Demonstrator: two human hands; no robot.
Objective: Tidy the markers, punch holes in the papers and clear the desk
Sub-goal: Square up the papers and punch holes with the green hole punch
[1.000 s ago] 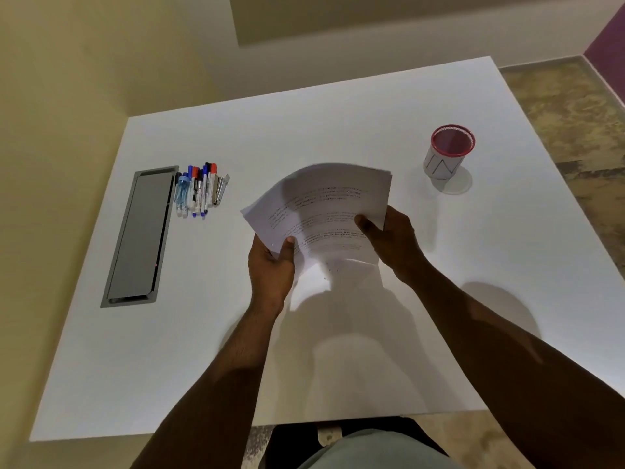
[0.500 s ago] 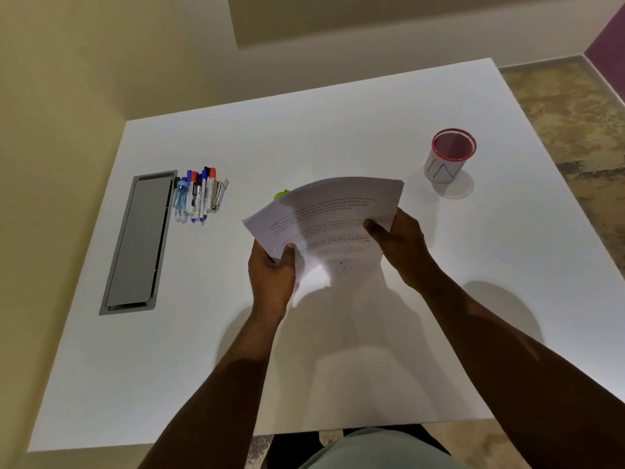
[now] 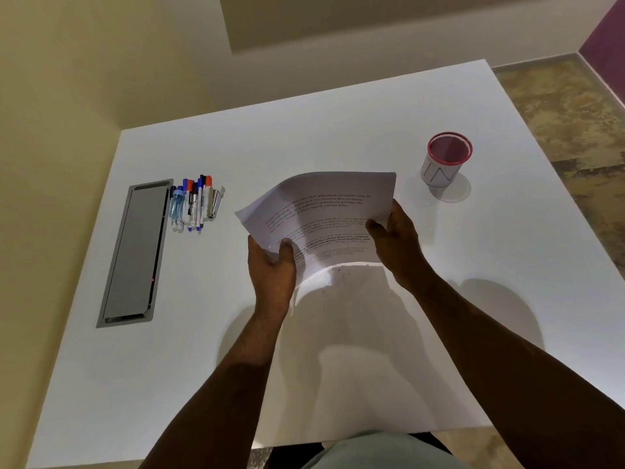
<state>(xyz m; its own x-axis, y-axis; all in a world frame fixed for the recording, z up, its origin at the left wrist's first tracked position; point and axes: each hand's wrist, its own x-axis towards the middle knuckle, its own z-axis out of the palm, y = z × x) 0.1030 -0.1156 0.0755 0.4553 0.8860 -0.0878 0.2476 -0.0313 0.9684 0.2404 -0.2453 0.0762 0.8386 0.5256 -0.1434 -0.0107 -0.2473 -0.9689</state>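
Observation:
A stack of printed white papers [image 3: 321, 211] is held up above the middle of the white desk [image 3: 338, 350], bowed upward in an arch. My left hand [image 3: 272, 265] grips its near left corner, thumb on top. My right hand [image 3: 395, 242] grips its right edge. Several markers with red, blue and black caps [image 3: 194, 204] lie in a row at the left, with a small metal stapler-like tool [image 3: 214, 201] beside them. A white pen cup with a red rim [image 3: 444, 162] stands empty at the right. No hole punch is visible; the papers hide the desk behind them.
A grey metal cable hatch [image 3: 135, 255] is set into the desk at the far left, right beside the markers. Yellow walls close in on the left and back. Patterned floor lies past the desk's right edge.
The papers have tipped so the printed face shows more and the stack bows upward. A green object glimpsed behind the left of the sheets half a second ago is hidden now.

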